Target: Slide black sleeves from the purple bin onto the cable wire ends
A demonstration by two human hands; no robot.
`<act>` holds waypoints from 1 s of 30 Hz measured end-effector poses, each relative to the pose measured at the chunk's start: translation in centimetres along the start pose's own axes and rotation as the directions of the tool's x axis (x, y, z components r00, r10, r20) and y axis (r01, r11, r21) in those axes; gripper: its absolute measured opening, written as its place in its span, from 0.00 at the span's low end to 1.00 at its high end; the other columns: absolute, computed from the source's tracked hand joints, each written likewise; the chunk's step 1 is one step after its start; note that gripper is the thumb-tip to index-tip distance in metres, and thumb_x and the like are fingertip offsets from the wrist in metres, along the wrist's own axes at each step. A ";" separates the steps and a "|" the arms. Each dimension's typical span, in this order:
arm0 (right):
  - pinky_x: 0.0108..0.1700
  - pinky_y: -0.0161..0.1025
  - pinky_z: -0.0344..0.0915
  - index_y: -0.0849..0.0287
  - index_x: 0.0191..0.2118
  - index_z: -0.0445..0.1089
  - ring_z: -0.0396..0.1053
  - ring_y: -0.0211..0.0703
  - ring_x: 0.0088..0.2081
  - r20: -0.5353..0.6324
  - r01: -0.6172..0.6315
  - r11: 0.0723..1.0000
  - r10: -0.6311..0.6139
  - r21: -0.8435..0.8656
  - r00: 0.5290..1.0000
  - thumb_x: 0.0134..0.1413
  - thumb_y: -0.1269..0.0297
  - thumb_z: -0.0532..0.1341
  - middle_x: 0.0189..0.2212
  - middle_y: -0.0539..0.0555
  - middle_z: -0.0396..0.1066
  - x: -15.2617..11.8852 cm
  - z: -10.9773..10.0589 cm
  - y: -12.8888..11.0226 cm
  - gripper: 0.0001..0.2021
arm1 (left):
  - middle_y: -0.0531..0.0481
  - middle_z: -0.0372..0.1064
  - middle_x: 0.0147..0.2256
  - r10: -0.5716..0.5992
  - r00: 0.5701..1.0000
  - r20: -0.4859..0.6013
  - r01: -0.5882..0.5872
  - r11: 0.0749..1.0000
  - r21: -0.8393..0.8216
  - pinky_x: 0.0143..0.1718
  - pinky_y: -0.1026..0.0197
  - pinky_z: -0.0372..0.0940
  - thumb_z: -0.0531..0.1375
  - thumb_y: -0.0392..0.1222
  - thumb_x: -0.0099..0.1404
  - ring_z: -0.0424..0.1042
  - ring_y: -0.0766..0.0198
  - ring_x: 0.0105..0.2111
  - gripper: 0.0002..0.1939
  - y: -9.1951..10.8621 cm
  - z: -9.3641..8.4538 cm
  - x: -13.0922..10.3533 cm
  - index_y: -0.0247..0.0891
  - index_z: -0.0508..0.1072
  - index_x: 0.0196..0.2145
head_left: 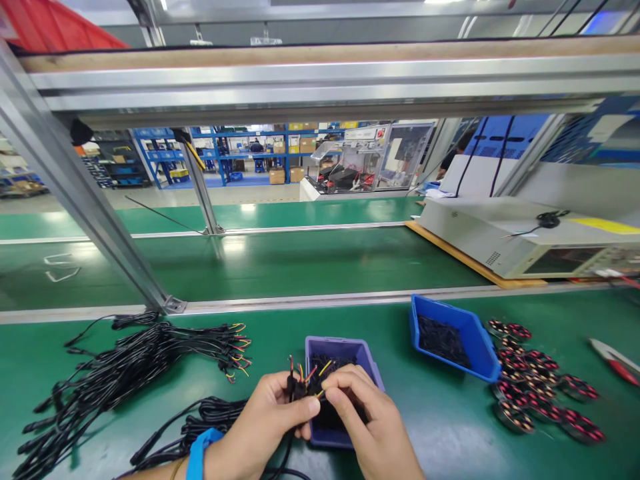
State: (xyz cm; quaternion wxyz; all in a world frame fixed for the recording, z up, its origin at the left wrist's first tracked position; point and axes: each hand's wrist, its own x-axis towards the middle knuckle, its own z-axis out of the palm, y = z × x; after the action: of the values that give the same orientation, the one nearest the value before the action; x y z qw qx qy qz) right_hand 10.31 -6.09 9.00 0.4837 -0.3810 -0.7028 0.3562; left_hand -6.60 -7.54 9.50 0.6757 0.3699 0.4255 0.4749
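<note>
My left hand [265, 423], with a blue band at its wrist, is closed around black cables [291, 387] whose stripped-back ends show red, yellow and other thin wires. Thumb and fingertips of my right hand [373, 417] pinch one of these wire ends. Both hands are over a purple bin [376, 375] of small black pieces, partly hidden by my fingers. Beside my left forearm lies a coiled bundle of black cables [213, 415]. Farther left is a larger spread of black cables [145, 357], its coloured wire ends pointing right.
A blue bin [481, 333] of black pieces stands to the right, beside a heap of round copper-and-red motor parts [530, 380]. Red-handled pliers [613, 360] lie at the far right. Behind are a grey instrument [480, 230] and a metal frame post [115, 207]. A shelf beam crosses overhead.
</note>
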 end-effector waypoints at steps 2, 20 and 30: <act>0.38 0.36 0.68 0.51 0.39 0.76 0.72 0.43 0.35 0.026 0.093 0.995 -0.092 -0.033 0.995 0.69 0.66 0.58 0.32 0.50 0.74 0.2 -0.3 0.1 0.09 | 0.54 0.67 0.19 0.009 1.000 0.002 -0.009 1.000 0.003 0.23 0.67 0.60 0.76 0.55 0.49 0.64 0.69 0.19 0.22 -0.2 -0.1 0.1 0.33 0.77 0.28; 0.29 0.29 0.72 0.56 0.30 0.79 0.72 0.37 0.24 -0.100 -0.250 0.844 0.333 0.474 0.937 0.50 0.55 0.74 0.24 0.49 0.75 -0.3 1.0 0.6 0.11 | 0.52 0.71 0.26 -0.034 0.997 0.073 0.030 0.998 0.056 0.25 0.67 0.62 0.75 0.51 0.53 0.65 0.71 0.20 0.18 -0.8 -0.9 -0.1 0.33 0.79 0.30; 0.27 0.28 0.70 0.55 0.29 0.77 0.70 0.37 0.22 -0.130 -0.191 0.890 0.266 0.414 0.955 0.53 0.55 0.72 0.21 0.48 0.73 -0.4 0.9 1.4 0.11 | 0.53 0.69 0.23 -0.052 0.998 0.028 0.051 0.998 0.033 0.22 0.68 0.60 0.77 0.56 0.46 0.63 0.71 0.18 0.23 0.0 0.1 -0.1 0.33 0.76 0.25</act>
State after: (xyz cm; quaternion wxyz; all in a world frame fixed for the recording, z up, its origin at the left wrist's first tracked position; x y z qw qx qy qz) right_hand 9.82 -5.93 7.35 0.5680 -0.3864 -0.5184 0.5093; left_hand -6.50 -7.64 9.58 0.6875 0.3766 0.4329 0.4451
